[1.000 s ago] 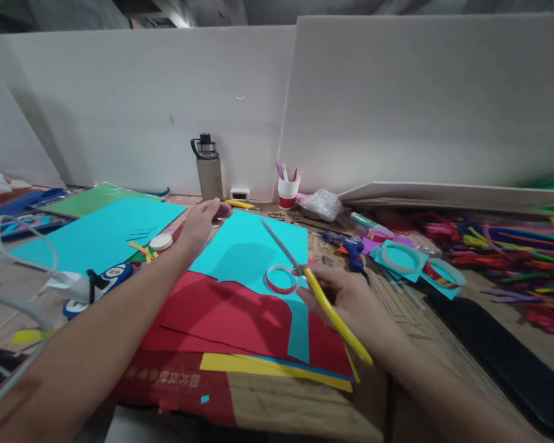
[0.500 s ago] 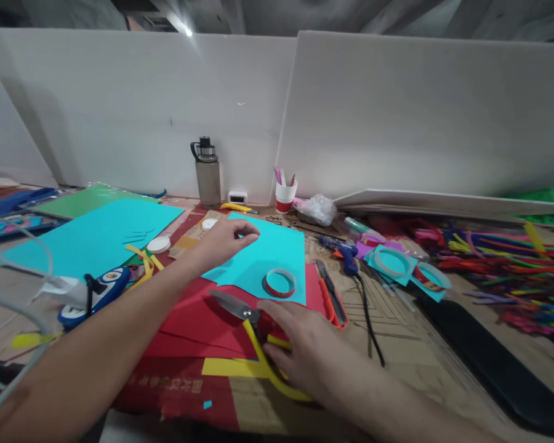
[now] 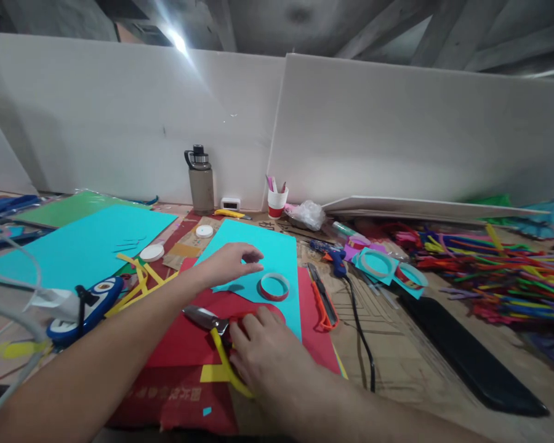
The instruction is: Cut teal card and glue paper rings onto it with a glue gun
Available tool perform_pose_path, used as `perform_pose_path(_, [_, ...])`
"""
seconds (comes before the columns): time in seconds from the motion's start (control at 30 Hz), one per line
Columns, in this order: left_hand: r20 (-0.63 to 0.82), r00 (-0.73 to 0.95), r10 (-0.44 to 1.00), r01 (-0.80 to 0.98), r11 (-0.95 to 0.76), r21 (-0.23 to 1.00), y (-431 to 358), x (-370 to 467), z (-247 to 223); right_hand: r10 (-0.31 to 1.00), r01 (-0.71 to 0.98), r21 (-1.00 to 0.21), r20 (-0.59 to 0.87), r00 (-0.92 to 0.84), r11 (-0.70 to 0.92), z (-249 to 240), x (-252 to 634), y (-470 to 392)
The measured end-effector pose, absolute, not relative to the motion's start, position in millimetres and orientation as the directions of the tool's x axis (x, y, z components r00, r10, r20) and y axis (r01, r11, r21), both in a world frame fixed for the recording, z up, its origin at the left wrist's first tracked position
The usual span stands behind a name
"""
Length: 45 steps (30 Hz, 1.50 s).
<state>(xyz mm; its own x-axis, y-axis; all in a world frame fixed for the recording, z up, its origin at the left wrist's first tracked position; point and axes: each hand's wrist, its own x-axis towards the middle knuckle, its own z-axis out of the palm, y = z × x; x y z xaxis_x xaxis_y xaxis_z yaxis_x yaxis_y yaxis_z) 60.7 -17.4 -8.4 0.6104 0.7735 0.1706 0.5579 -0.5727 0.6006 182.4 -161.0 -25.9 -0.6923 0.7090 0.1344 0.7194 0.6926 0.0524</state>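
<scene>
My left hand [image 3: 233,263] hovers over the light-blue sheet [image 3: 253,240], fingers apart and curved, with nothing in it. Just right of it a small red-and-white ring [image 3: 274,287] rests on that sheet. My right hand [image 3: 263,344] is lower, its fingers bent over the handles of the yellow-handled scissors [image 3: 221,351]. The scissor blades [image 3: 203,317] point left above the red paper [image 3: 175,344]. How firmly the fingers hold the handles is partly hidden by the hand.
A bottle [image 3: 202,184] and a cup of pens [image 3: 277,202] stand at the back. An orange cutter [image 3: 322,298], a glue gun [image 3: 335,258] and a black case [image 3: 471,354] lie right, beside colourful pipe cleaners [image 3: 512,264]. A white plug [image 3: 55,304] is left.
My right hand and the scissors have moved left across the red paper. The camera view has shifted slightly. My left hand is a little lower, closer to the ring.
</scene>
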Motion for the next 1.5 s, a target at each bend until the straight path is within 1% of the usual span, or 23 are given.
perform_pose_path(0.03, [0.153,0.629,0.762,0.558,-0.58,0.594,-18,63,-10,0.695,0.713,0.071,0.174,-0.698,0.698,-27,186,-162])
perform_pose_path(0.07, [0.136,0.646,0.751,0.561,-0.589,0.583,-20,66,-12,0.694,0.719,0.047,0.223,-0.685,0.694,-25,192,-163])
perform_pose_path(0.13, [0.103,0.68,0.726,0.568,-0.611,0.551,-21,71,-16,0.713,0.724,-0.118,0.341,-0.613,0.68,-13,210,-160])
perform_pose_path(0.17, [0.087,0.699,0.71,0.569,-0.626,0.533,-21,74,-17,0.723,0.718,-0.213,0.431,-0.539,0.662,-5,221,-157])
perform_pose_path(0.2, [0.075,0.718,0.692,0.566,-0.643,0.516,-22,76,-19,0.715,0.701,-0.278,0.526,-0.461,0.656,4,234,-151])
perform_pose_path(0.23, [0.067,0.736,0.674,0.56,-0.661,0.5,-22,78,-20,0.739,0.72,-0.338,0.573,-0.353,0.606,12,247,-145])
perform_pose_path(0.33, [0.055,0.764,0.642,0.543,-0.688,0.482,-22,83,-24,0.767,0.743,-0.462,0.632,-0.108,0.484,25,284,-121])
perform_pose_path(0.37, [0.052,0.768,0.639,0.538,-0.687,0.489,-23,84,-24,0.778,0.712,-0.537,0.628,-0.021,0.452,23,294,-113])
perform_pose_path(0.43, [0.042,0.772,0.634,0.529,-0.678,0.51,-23,86,-24,0.797,0.589,-0.678,0.597,0.092,0.44,13,308,-101])
perform_pose_path(0.5, [0.031,0.781,0.624,0.518,-0.674,0.527,-24,86,-23,0.807,0.514,-0.743,0.571,0.152,0.429,1,315,-95])
perform_pose_path(0.6, [0.043,0.788,0.615,0.505,-0.683,0.527,-24,84,-24,0.822,0.462,-0.786,0.538,0.185,0.41,-11,318,-93])
perform_pose_path(0.7, [0.059,0.783,0.619,0.503,-0.687,0.525,-22,82,-26,0.841,0.443,-0.803,0.513,0.174,0.398,-13,318,-94])
perform_pose_path(0.97, [0.062,0.782,0.62,0.501,-0.685,0.529,-27,82,-25,0.852,0.492,-0.783,0.504,0.143,0.381,-13,316,-97])
perform_pose_path(1.13, [0.024,0.735,0.678,0.558,-0.625,0.546,-28,81,-24,0.86,0.501,-0.781,0.494,0.128,0.374,-14,314,-98])
perform_pose_path(1.37, [0.043,0.755,0.654,0.513,-0.631,0.583,-24,81,-29,0.875,0.491,-0.793,0.47,0.113,0.362,-15,311,-97])
perform_pose_path(1.5, [0.054,0.737,0.674,0.514,-0.611,0.602,-24,82,-32,0.88,0.5,-0.786,0.466,0.092,0.364,-17,310,-98])
